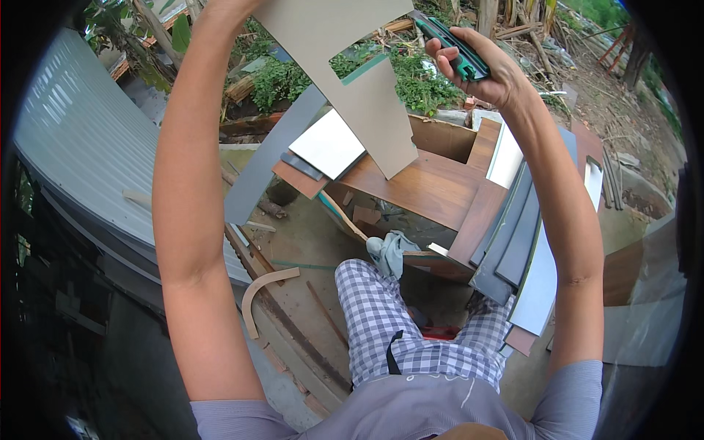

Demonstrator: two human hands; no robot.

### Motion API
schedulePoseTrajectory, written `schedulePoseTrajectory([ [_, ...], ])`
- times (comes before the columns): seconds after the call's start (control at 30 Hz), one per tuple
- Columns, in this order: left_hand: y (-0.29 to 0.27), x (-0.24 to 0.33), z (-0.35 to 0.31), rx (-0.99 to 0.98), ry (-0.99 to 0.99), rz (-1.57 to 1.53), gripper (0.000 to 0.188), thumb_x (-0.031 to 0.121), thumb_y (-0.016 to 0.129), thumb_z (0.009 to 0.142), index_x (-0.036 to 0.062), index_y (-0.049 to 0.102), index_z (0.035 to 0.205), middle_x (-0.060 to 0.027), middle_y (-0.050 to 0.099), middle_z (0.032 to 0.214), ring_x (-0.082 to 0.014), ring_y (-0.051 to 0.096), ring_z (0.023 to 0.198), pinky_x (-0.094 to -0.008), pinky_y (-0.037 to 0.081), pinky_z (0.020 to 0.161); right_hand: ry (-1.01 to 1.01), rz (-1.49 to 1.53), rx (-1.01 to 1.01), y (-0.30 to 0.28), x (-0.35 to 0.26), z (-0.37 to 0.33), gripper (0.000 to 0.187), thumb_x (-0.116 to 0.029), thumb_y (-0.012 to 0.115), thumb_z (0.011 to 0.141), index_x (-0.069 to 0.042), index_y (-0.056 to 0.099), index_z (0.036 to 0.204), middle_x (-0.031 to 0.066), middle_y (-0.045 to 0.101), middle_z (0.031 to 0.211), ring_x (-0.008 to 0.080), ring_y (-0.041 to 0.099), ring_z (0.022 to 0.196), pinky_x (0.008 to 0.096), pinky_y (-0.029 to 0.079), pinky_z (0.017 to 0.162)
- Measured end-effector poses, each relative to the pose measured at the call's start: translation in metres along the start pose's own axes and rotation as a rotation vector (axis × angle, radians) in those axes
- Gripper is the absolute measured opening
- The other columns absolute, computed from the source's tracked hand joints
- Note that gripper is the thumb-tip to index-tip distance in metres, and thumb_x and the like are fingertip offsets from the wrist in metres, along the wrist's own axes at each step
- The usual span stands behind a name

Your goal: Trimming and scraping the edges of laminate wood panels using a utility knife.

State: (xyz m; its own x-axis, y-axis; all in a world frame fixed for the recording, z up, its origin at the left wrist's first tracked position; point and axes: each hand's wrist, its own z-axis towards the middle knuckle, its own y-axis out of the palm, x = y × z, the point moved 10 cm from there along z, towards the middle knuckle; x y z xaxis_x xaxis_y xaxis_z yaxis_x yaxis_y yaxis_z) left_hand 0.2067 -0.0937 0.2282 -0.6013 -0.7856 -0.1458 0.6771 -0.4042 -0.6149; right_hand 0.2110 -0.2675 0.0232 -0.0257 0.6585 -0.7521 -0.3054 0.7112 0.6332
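Observation:
My right hand is wrapped round a green and black utility knife. The knife's tip points up and left, near the upper right corner of a beige panel. This flat panel has a notch cut from its right side, with a green strip along the notch's lower edge. At the top edge my left wrist meets the panel's upper left side; the left hand's fingers are out of the picture. The panel slants down to a pointed end over a brown wood-grain board.
A white panel and a long grey strip lie left of the brown board. Grey and white strips are stacked at the right. A grey cloth hangs by my knee. Corrugated sheet stands far left; a curved wood strip lies below.

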Motion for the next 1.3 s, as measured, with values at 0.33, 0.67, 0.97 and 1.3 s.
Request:
schedulePoseTrajectory([
  [0.33, 0.004, -0.005, 0.004, 0.02, -0.009, 0.069, 0.041, 0.034, 0.04, 0.09, -0.0013, 0.062, 0.088, -0.0218, 0.062, 0.084, -0.036, 0.059, 0.081, -0.0433, 0.045, 0.074, 0.108, -0.009, -0.053, 0.044, 0.054, 0.003, 0.029, -0.019, 0.033, 0.095, 0.005, 0.033, 0.111, 0.0125, 0.051, 0.083, 0.0081, 0.049, 0.059, 0.0268, 0.058, 0.056],
  [0.67, 0.005, -0.003, 0.007, 0.057, -0.003, 0.064, 0.043, 0.035, 0.041, 0.089, -0.0015, 0.063, 0.085, -0.0218, 0.062, 0.084, -0.0356, 0.06, 0.081, -0.0434, 0.045, 0.073, 0.173, -0.32, 0.094, 0.058, 0.083, -0.009, 0.03, -0.024, 0.038, 0.094, 0.002, 0.044, 0.106, 0.0054, 0.054, 0.074, 0.006, 0.051, 0.056, 0.0194, 0.048, 0.041],
  [0.97, 0.012, -0.001, 0.015, 0.033, -0.024, 0.143, 0.045, 0.037, 0.04, 0.091, -0.0026, 0.061, 0.088, -0.0236, 0.061, 0.086, -0.0375, 0.059, 0.083, -0.0451, 0.045, 0.075, 0.087, -1.0, 0.01, 0.055, 0.061, -0.007, 0.033, -0.03, 0.034, 0.093, -0.003, 0.048, 0.106, 0.0023, 0.054, 0.07, 0.0058, 0.05, 0.055, 0.0206, 0.045, 0.044],
  [1.3, 0.014, -0.001, 0.018, 0.046, 0.015, 0.181, 0.044, 0.036, 0.041, 0.091, -0.0029, 0.061, 0.088, -0.0242, 0.061, 0.087, -0.0376, 0.059, 0.086, -0.0455, 0.045, 0.076, 0.052, -1.375, 0.125, 0.048, 0.072, -0.012, 0.04, -0.026, 0.031, 0.092, -0.003, 0.045, 0.121, 0.0076, 0.054, 0.073, 0.0124, 0.053, 0.055, 0.0284, 0.048, 0.048],
])
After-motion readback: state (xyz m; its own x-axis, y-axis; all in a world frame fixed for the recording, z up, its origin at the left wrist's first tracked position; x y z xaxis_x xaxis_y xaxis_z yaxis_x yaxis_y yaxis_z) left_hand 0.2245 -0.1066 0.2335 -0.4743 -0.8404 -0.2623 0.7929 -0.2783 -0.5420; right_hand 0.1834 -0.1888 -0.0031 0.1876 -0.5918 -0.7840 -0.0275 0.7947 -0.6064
